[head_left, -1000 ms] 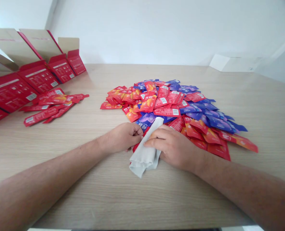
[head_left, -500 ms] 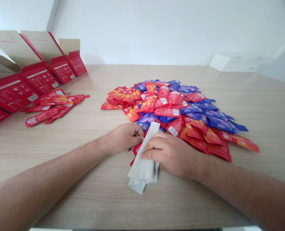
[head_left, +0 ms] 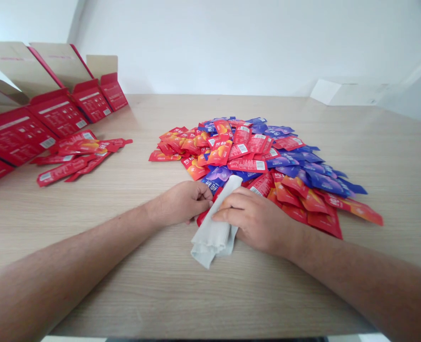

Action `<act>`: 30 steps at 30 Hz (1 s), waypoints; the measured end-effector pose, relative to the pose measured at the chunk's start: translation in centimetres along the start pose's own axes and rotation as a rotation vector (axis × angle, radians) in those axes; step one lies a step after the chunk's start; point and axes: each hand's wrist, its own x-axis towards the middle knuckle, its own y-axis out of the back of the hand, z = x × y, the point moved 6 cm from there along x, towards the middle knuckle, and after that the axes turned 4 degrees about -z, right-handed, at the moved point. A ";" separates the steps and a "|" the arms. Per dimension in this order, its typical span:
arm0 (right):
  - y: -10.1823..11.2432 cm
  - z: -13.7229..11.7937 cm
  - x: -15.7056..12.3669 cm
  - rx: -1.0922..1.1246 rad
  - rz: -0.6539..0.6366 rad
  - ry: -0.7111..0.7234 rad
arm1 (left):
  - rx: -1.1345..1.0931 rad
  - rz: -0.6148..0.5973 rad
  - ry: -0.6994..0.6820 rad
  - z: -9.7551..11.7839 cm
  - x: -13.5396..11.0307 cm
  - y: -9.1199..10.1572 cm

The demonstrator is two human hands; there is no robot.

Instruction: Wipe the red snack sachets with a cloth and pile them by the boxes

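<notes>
In my right hand [head_left: 249, 218] is a folded white cloth [head_left: 213, 232], gripped between thumb and fingers. The cloth lies over a red sachet [head_left: 203, 216], and only a strip of the sachet shows along its left side. My left hand [head_left: 187, 202] is closed at that strip, its fingertips pinching the sachet's edge; the exact grip is partly hidden. Just beyond both hands spreads a heap of red-orange sachets [head_left: 219, 153] and blue-purple sachets [head_left: 324, 180]. One blue sachet [head_left: 215, 179] lies close to my left fingertips.
Several red cartons [head_left: 57, 111] with raised flaps stand in a row at the left. Beside them lies a small pile of red sachets [head_left: 82, 152]. A white box-like object [head_left: 345, 93] sits at the back right of the wooden table [head_left: 142, 294], against the wall.
My right hand has slid the white cloth slightly up and away from me along the red sachet. My left hand has stayed in place.
</notes>
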 end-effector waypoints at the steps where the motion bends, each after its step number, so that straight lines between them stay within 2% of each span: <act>1: 0.0 0.0 0.0 -0.010 0.003 -0.011 | 0.001 0.000 0.004 0.1 0.0 0.0; 6: -0.2 -1.0 0.0 -0.022 -0.044 0.115 | 0.003 0.001 -0.007 0.2 0.0 0.1; 10: 0.1 -0.2 0.0 0.000 0.010 0.007 | -0.009 -0.002 -0.004 0.1 0.0 0.0; 16: -0.2 -1.0 0.1 -0.013 -0.029 0.116 | -0.010 0.002 -0.008 0.0 0.0 0.0; 21: 0.1 0.0 0.0 -0.004 0.015 -0.010 | -0.023 -0.004 0.002 -0.2 0.0 0.0; 26: 0.0 -0.7 0.0 -0.007 -0.017 0.104 | -0.005 -0.002 -0.019 -0.1 0.1 0.1; 30: 0.2 -0.1 0.0 0.008 0.021 0.004 | -0.006 -0.003 0.001 -0.3 0.1 0.1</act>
